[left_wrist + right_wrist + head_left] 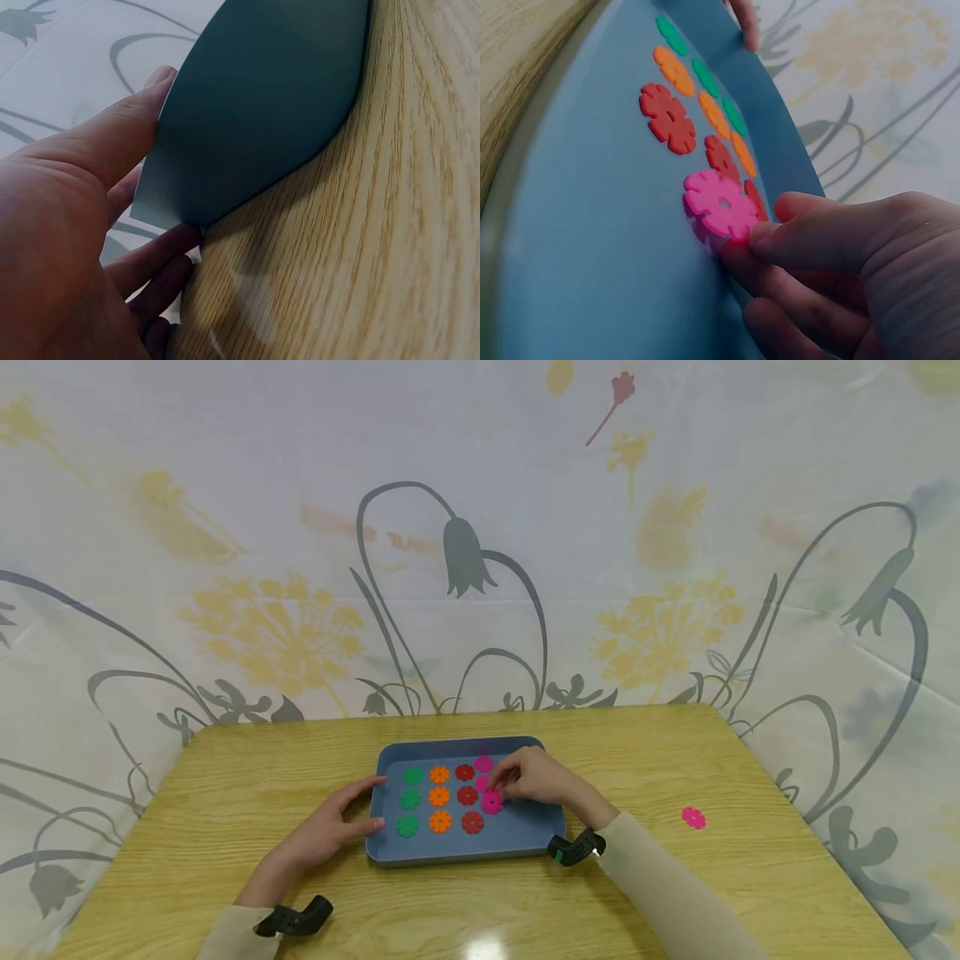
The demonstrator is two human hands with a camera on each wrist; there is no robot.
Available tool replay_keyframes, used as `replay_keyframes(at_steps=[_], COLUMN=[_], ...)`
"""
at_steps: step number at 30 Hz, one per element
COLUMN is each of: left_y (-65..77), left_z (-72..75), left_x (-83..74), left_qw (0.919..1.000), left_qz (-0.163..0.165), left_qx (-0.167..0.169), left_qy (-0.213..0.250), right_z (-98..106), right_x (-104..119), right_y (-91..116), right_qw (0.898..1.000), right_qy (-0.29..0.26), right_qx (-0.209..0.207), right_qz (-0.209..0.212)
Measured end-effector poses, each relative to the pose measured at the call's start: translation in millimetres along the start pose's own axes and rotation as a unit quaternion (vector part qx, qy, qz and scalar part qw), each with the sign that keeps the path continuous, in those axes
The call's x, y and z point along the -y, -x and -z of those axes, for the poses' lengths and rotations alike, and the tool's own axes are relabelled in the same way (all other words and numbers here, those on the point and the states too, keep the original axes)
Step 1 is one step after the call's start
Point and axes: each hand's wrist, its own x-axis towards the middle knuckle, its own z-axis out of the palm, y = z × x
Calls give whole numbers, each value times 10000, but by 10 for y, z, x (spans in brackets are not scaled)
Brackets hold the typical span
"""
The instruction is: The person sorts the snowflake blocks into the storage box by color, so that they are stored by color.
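My right hand pinches a pink notched plastic disc between thumb and fingers, just over the floor of a blue-grey tray. Beyond it, other pink discs lie at the tray's right, partly covered by the fingers. Columns of green discs, orange discs and red discs lie flat to their left. At the tray's left end, my left hand holds the rim, its thumb and a finger over the edge and other fingertips against the outer wall.
One more pink disc lies on the wooden table, right of the right forearm. A flower-patterned cloth hangs behind the table's back edge. Both wrists carry black bands.
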Motion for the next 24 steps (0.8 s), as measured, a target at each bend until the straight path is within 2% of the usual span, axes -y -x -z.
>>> replay_keyframes(at_steps=[7, 16, 24], left_y=[4, 10, -4], left_z=[1, 5, 1], left_x=[-17, -27, 7], left_qw=[10000, 10000, 10000], left_qz=[55, -51, -25], left_qx=[6, 12, 24], left_qy=[-77, -80, -88], right_z=[9, 23, 38], right_x=[-8, 11, 14], right_y=[-6, 2, 13], right_qw=[9999, 9992, 9977], right_qy=[-160, -368, -540], right_qx=[4, 28, -118], right_qz=[-56, -131, -380])
